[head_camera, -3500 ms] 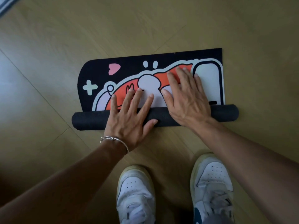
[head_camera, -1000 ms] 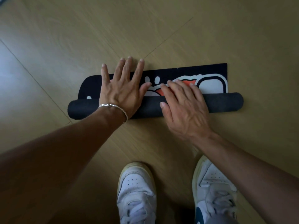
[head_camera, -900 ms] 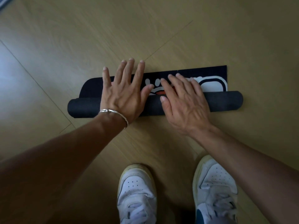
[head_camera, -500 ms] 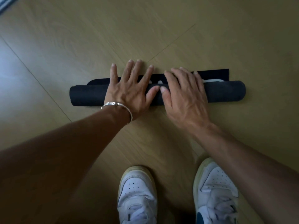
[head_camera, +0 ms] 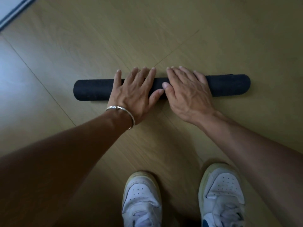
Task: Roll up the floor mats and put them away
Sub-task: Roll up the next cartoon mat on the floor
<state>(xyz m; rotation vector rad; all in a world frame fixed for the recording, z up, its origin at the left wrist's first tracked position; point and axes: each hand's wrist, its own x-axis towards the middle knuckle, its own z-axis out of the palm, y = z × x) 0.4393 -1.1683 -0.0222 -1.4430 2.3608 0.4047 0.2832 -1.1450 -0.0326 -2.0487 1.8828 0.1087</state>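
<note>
Both hands, left & right, lay flat w/ fingers straight on rolled mat, prob. pinning it so it didn't unroll.

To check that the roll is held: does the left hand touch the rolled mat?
Touching. The head view shows the left hand lying flat across the rolled mat, fingers straight over it.
</note>
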